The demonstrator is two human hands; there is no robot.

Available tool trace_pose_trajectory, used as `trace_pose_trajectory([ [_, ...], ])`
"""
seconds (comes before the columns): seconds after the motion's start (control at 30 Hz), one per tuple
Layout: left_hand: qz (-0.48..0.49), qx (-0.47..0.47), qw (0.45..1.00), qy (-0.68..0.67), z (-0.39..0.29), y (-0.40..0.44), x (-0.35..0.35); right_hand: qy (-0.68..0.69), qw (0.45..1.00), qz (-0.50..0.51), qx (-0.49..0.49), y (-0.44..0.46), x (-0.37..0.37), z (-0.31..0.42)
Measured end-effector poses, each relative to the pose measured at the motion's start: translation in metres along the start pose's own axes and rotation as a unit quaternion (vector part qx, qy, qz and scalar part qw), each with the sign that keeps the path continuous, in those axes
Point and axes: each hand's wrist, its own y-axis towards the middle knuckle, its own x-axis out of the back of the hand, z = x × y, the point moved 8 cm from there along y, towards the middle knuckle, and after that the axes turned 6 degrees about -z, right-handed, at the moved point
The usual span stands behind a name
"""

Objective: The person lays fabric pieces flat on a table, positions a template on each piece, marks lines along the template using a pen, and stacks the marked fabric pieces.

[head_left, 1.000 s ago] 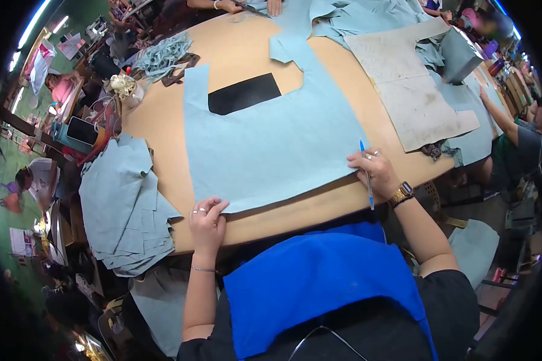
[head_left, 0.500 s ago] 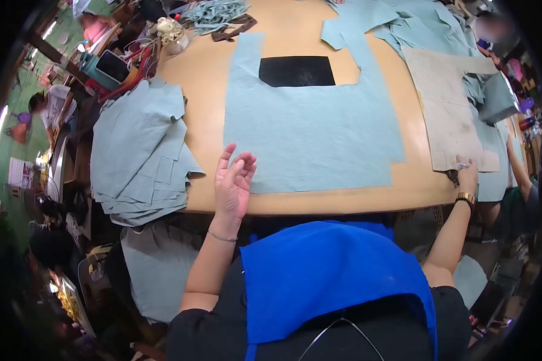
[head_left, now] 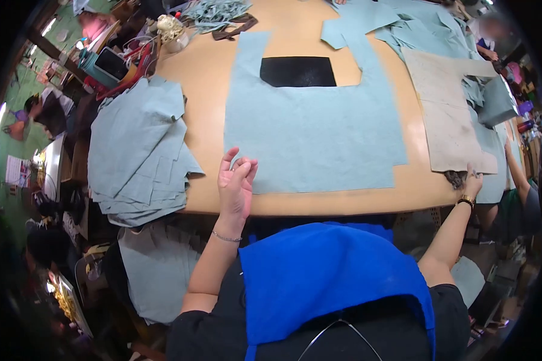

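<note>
My left hand (head_left: 238, 183) is raised at the table's front edge, palm up, its fingers loosely bent and apart with nothing in them. Just beyond it, a light blue fabric piece (head_left: 313, 135) with a U-shaped cutout lies flat. A black panel (head_left: 298, 72) shows inside the cutout. Over on the right, my right hand (head_left: 474, 182) is closed on the lower edge of a worn beige pattern sheet (head_left: 442, 114); its fingertips are partly hidden. The pen seen earlier cannot be made out clearly.
Stacked blue fabric pieces (head_left: 138, 144) overhang the table (head_left: 211, 132) at left. Fabric scraps (head_left: 214, 15) and a white container (head_left: 173, 39) stand at the back left. At right are a grey-green block (head_left: 498, 101), more fabric (head_left: 430, 27) and another person's arm (head_left: 516, 165).
My left hand has let go of the fabric's front edge and lifted. My right hand has left the fabric and moved right to the beige pattern sheet. The view has shifted.
</note>
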Motion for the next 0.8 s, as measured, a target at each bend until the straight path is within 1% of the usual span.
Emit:
trace_pose_trajectory([
  [0.03,0.000,-0.003,1.000,0.014,0.002,0.001,0.001,0.156,0.986,-0.001,-0.063,-0.002,-0.001,-0.012],
  [0.07,0.000,-0.001,1.000,0.027,0.005,0.002,0.002,0.309,0.943,-0.003,-0.121,-0.002,-0.003,-0.020],
  [0.13,-0.001,0.003,0.999,0.054,0.009,0.002,-0.001,0.500,0.857,0.047,-0.119,0.008,-0.006,-0.009],
  [0.2,0.008,-0.004,0.997,0.071,0.016,0.004,0.002,0.579,0.808,0.036,-0.105,0.017,-0.012,-0.003],
  [0.27,0.018,-0.013,0.996,0.090,0.021,0.006,0.004,0.570,0.812,0.076,-0.095,0.009,-0.025,0.019],
  [0.3,0.021,-0.016,0.995,0.099,0.022,0.006,0.004,0.513,0.845,0.063,-0.140,-0.019,-0.029,0.041],
  [0.33,0.024,-0.020,0.994,0.108,0.022,0.007,0.004,0.405,0.895,0.025,-0.184,-0.025,-0.037,0.038],
  [0.4,0.046,-0.038,0.989,0.139,0.025,0.009,0.006,0.292,0.943,0.081,-0.138,-0.045,-0.057,0.062],
  [0.5,0.069,-0.051,0.973,0.213,0.029,0.006,0.001,0.360,0.930,0.078,0.006,-0.061,-0.055,0.131],
  [0.53,0.075,-0.053,0.966,0.244,0.030,0.006,-0.002,0.369,0.926,0.068,0.037,-0.063,-0.050,0.154],
  [0.6,0.093,-0.047,0.960,0.260,0.031,0.006,-0.009,0.385,0.916,0.050,0.097,-0.068,-0.035,0.204],
  [0.67,0.110,-0.040,0.953,0.279,0.032,0.005,-0.015,0.390,0.907,0.072,0.137,-0.086,-0.021,0.258],
  [0.7,0.102,-0.036,0.948,0.299,0.030,0.006,-0.017,0.392,0.902,0.084,0.158,-0.097,-0.015,0.285],
  [0.77,0.085,-0.028,0.937,0.337,0.024,0.007,-0.023,0.412,0.883,0.159,0.160,-0.131,-0.012,0.331],
  [0.8,0.106,-0.041,0.929,0.351,0.019,0.007,-0.033,0.420,0.871,0.199,0.160,-0.149,-0.014,0.351],
])
